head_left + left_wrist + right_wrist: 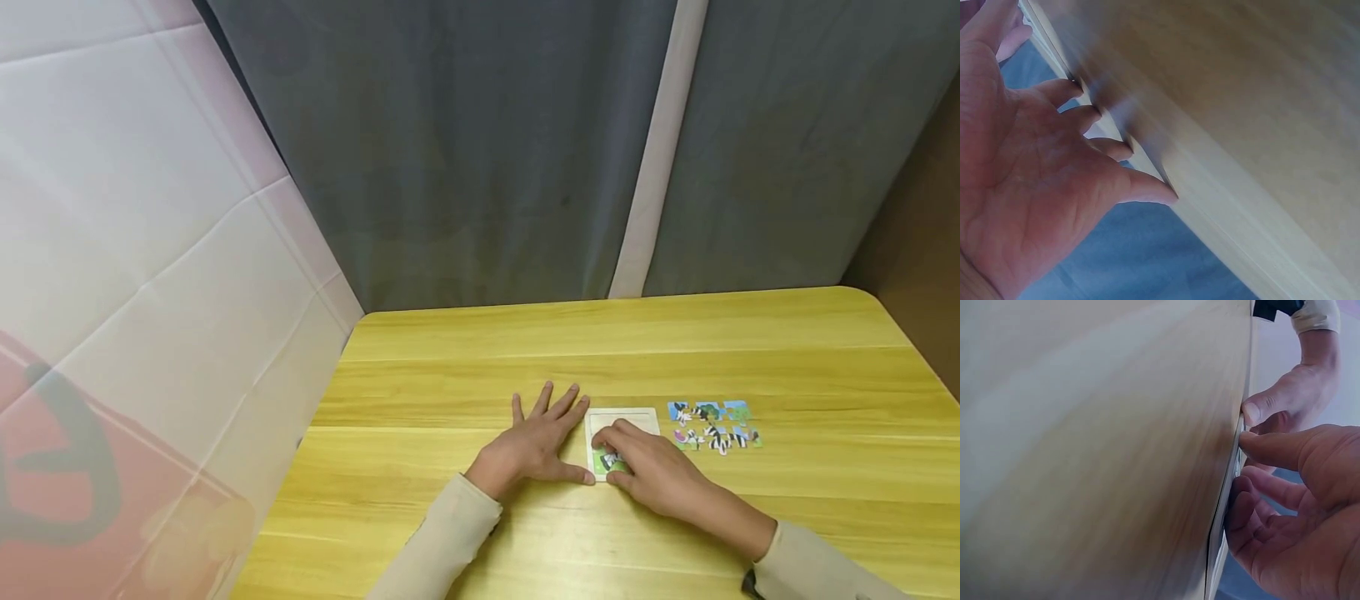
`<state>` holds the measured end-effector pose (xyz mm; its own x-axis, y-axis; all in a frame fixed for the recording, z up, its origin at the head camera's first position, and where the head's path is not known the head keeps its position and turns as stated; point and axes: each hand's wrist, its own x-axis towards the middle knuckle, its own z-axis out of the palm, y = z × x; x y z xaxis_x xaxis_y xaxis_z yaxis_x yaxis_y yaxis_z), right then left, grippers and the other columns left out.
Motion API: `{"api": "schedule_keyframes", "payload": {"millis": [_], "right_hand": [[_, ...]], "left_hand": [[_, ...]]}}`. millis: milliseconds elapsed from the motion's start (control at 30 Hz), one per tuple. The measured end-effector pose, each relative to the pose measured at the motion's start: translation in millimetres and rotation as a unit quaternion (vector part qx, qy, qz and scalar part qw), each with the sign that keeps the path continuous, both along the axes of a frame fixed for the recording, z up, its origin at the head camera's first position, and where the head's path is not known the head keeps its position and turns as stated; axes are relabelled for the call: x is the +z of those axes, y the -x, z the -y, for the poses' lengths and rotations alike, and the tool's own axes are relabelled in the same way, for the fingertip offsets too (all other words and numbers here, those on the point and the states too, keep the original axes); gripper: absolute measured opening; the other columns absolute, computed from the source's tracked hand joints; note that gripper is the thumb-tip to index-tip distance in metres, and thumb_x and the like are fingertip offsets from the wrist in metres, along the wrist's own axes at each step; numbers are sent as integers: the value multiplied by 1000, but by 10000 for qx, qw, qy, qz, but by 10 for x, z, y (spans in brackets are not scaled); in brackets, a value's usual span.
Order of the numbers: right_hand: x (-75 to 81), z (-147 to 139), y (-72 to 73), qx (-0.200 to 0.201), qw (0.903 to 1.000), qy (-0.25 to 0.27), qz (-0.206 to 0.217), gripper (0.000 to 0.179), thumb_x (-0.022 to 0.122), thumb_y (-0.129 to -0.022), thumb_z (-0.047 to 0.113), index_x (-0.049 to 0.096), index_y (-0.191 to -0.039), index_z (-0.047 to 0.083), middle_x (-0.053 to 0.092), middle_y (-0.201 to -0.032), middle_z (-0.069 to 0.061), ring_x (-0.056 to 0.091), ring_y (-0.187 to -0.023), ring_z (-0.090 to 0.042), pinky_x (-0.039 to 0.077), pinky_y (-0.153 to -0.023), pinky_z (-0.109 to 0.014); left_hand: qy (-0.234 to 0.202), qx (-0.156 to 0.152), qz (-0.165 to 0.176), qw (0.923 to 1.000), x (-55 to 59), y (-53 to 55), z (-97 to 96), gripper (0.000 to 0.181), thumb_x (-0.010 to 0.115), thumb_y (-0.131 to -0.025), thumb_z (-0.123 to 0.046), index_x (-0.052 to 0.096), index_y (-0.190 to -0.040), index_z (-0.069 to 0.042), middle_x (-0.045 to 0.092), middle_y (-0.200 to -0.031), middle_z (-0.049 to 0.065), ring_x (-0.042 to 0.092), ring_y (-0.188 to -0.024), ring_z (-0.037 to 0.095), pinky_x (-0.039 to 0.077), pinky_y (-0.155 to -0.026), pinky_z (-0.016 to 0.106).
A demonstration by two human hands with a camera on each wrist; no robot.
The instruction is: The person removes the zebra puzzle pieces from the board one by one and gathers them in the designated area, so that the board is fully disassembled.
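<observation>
A small, pale wooden puzzle tray [622, 412] lies flat on the table. In its lower left corner sits a green puzzle piece [609, 461] with a black-and-white print. My right hand [660, 471] reaches over the tray from the right, its bent index finger and thumb on either side of this piece; the palm hides part of the tray. My left hand [534, 446] rests on the table left of the tray, fingers spread, thumb at the tray's lower left corner. The left wrist view shows the left hand [1041, 162] with fingertips on the tabletop. In the right wrist view, the right hand [1297, 506] has curled fingers.
Several loose puzzle pieces [716, 437] with zebra prints lie in two rows right of the tray. The yellow wood-grain table [420, 375] ends at a grey curtain [465, 167] behind. A white printed cloth [150, 208] hangs at the left.
</observation>
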<state>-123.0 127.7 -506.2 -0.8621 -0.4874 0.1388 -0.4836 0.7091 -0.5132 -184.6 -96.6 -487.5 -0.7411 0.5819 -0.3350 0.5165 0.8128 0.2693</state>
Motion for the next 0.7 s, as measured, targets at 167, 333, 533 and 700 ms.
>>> {"api": "schedule_keyframes", "payload": {"millis": [167,333,533,700], "right_hand": [[0,5,7,-119,9999,58,104,48,88,-85,14,64,-128,17,59,-102,6,45,-71,1,42,-63,-19],[12,14,2,-205,9996,100,153,46,90,-83,14,65,-122,16,60,-101,6,47,-75,0,43,-64,-19],[12,15,16,-254,9990,223,284,42,90,-82,12,68,-118,16,59,-97,7,45,-74,0,42,-64,-19],[10,22,31,-307,9978,380,449,42,90,-82,9,69,-118,13,61,-97,6,48,-78,-2,44,-67,-20]], "left_hand": [[-8,14,-21,10000,6,-1,-3,117,72,-85,-76,9,-172,-31,-2,-181,-7,-7,-168,35,-1,-124,80],[-6,4,-33,10000,-8,-1,5,117,72,-85,-76,8,-172,-31,-3,-181,-7,-7,-167,35,-2,-123,81],[-3,4,-45,10000,-19,4,9,117,71,-85,-76,8,-172,-30,-3,-181,-7,-7,-168,35,-1,-123,80],[-56,1,-54,10000,-17,10,6,116,72,-86,-75,10,-172,-29,-2,-181,-7,-6,-168,35,-1,-123,81]]}}
